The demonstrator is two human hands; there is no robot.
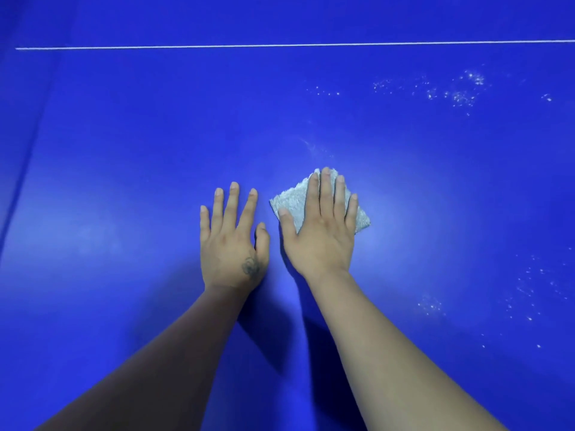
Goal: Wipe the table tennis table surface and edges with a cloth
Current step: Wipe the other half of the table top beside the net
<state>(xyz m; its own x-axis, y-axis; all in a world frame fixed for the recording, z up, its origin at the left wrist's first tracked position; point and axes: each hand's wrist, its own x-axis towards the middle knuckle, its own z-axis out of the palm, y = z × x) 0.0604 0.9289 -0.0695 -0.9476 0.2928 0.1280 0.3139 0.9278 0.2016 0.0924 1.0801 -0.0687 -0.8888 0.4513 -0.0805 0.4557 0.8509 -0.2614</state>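
Pressing my right hand (320,231) flat on grey cloth (295,203), fingers straight and close together, thumb angled out over cloth's left corner. Cloth lies folded on blue table (124,181), just right of centre, corners poking out on both sides of hand. My left hand (231,241) flat on bare table just beside it, fingers slightly spread, holding nothing. White line (280,45) crosses far side. White specks (460,94) scattered at right, well apart from cloth.
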